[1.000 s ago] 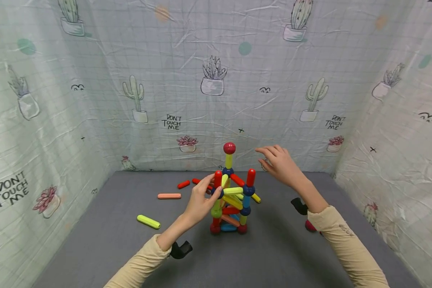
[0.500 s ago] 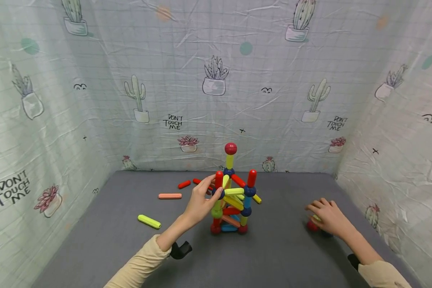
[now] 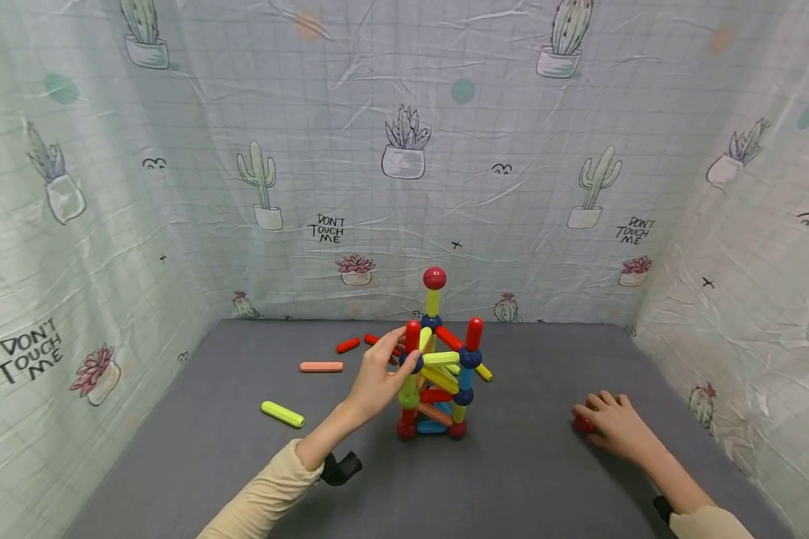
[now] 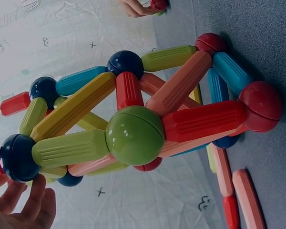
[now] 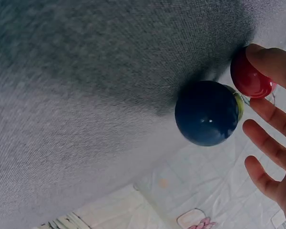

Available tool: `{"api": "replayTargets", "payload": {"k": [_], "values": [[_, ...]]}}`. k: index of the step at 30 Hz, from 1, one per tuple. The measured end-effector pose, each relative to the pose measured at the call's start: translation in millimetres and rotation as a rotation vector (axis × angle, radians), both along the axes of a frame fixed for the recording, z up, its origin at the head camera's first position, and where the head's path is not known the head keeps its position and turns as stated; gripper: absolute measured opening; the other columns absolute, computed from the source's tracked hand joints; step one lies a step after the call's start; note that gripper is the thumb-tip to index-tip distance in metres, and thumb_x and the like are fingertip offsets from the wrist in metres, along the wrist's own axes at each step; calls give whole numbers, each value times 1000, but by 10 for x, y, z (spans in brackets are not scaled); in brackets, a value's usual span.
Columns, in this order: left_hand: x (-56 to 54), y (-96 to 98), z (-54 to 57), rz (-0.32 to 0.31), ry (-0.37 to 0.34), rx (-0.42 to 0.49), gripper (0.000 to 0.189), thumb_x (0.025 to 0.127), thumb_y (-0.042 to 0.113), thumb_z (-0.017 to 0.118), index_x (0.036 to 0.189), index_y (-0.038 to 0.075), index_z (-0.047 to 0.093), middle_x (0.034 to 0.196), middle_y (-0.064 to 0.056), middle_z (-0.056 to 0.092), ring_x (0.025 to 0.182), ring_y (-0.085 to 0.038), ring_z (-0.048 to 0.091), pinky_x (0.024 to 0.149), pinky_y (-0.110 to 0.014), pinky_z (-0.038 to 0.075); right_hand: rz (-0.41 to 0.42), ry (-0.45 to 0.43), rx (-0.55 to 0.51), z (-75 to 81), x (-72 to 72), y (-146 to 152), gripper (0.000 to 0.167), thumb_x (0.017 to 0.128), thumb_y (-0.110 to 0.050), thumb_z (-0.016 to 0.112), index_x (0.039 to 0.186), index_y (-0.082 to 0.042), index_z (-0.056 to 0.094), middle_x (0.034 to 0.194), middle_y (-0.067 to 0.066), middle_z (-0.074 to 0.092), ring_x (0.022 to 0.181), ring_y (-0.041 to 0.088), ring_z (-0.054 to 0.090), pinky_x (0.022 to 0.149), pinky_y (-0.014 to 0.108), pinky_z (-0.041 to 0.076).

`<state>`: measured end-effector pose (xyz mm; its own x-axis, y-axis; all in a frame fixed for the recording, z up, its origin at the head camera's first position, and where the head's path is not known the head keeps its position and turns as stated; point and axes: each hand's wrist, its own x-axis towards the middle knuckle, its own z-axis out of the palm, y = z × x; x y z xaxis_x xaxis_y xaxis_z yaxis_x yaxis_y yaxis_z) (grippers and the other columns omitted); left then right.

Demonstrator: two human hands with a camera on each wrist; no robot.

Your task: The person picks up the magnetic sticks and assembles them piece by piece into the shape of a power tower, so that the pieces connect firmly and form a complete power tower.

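Note:
A tower of magnetic sticks and balls (image 3: pixel 441 359) stands in the middle of the head view, a red ball (image 3: pixel 434 278) at its top. My left hand (image 3: pixel 372 383) grips its upper left corner, fingers and thumb around a dark blue ball (image 4: pixel 20 158) with a red stick on it. Below that corner sits a green ball (image 4: pixel 136 136). Off to the right, my right hand (image 3: pixel 616 428) pinches a loose red ball (image 5: pixel 250 76) at the table surface, thumb on one side. Beside it lies a dark blue ball (image 5: pixel 206 114), with a yellow-green piece partly hidden behind.
Left of the tower lie a yellow-green stick (image 3: pixel 282 414), a salmon stick (image 3: pixel 320 367) and a short red stick (image 3: pixel 347 345). A yellow stick (image 3: pixel 485 372) lies behind the tower. Printed curtains (image 3: pixel 404 209) enclose the grey table (image 3: pixel 512 479) at the back and sides.
My right hand has come down from beside the tower's top to the loose balls on the right and taken hold of the red one. The left hand keeps its grip on the tower.

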<state>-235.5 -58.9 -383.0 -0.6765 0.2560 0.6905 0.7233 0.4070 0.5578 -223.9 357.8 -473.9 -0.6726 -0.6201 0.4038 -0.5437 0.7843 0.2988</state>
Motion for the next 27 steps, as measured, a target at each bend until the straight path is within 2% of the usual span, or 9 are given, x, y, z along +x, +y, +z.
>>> {"api": "replayTargets", "payload": {"k": [3, 4, 6, 8, 10, 14, 18, 23, 27], "values": [[1, 9, -4, 1, 4, -2, 36, 88, 15, 55, 122, 3, 49, 98, -9, 60, 81, -15, 55, 64, -27, 50, 29, 44, -27, 65, -21, -65, 42, 55, -22, 79, 92, -17, 61, 78, -1, 48, 69, 17, 40, 57, 32, 28], [2, 10, -5, 2, 6, -2, 36, 88, 15, 55, 122, 3, 49, 98, -9, 59, 81, -15, 55, 64, -28, 50, 38, 51, -47, 121, -28, -105, 36, 63, -27, 77, 93, -17, 61, 79, 0, 48, 70, 17, 41, 57, 32, 29], [4, 12, -6, 7, 14, -3, 36, 88, 15, 55, 122, 3, 50, 98, -9, 59, 82, -15, 55, 65, -29, 50, 54, 70, -94, 283, -48, -225, 29, 78, -40, 63, 95, -17, 61, 82, 1, 50, 72, 18, 42, 58, 34, 31], [6, 10, -7, 12, 25, -2, 37, 87, 15, 55, 122, 2, 49, 98, -9, 59, 82, -16, 56, 65, -29, 50, 82, 96, -163, 505, -64, -395, 40, 87, -49, 42, 97, -15, 61, 85, 3, 52, 74, 19, 44, 61, 35, 33], [6, 10, -5, 16, 36, -2, 37, 87, 14, 56, 122, 2, 50, 98, -10, 59, 82, -16, 56, 65, -29, 50, 119, 121, -232, 755, -77, -596, 55, 87, -53, 25, 99, -13, 60, 88, 3, 54, 79, 20, 46, 63, 37, 35], [10, 8, -2, 24, 52, -12, 38, 86, 14, 57, 121, 1, 50, 98, -11, 60, 83, -17, 56, 65, -28, 50, 209, 136, -362, 1253, -57, -1047, 38, 84, -39, 51, 101, -7, 58, 94, 5, 57, 87, 22, 48, 71, 41, 37], [19, 5, 4, 25, 61, -11, 38, 86, 13, 56, 121, 0, 50, 98, -11, 61, 83, -17, 57, 65, -25, 50, 335, 135, -427, 1621, -33, -1526, 34, 77, -24, 63, 106, -6, 58, 100, 6, 57, 93, 21, 48, 78, 42, 38], [14, 3, -3, 8, 67, 5, 37, 86, 12, 57, 122, 2, 50, 98, -10, 62, 82, -17, 57, 65, -22, 49, 437, 146, -363, 1854, -71, -2069, 43, 74, -18, 69, 114, -7, 57, 105, 7, 56, 95, 20, 47, 80, 39, 39], [17, 3, -3, 0, 84, -4, 38, 86, 11, 57, 122, 0, 50, 102, -12, 62, 83, -18, 57, 65, -23, 50, 450, 158, -290, 1877, -130, -2309, 46, 73, -18, 71, 116, -9, 56, 107, 7, 56, 95, 20, 46, 78, 37, 37]]}}
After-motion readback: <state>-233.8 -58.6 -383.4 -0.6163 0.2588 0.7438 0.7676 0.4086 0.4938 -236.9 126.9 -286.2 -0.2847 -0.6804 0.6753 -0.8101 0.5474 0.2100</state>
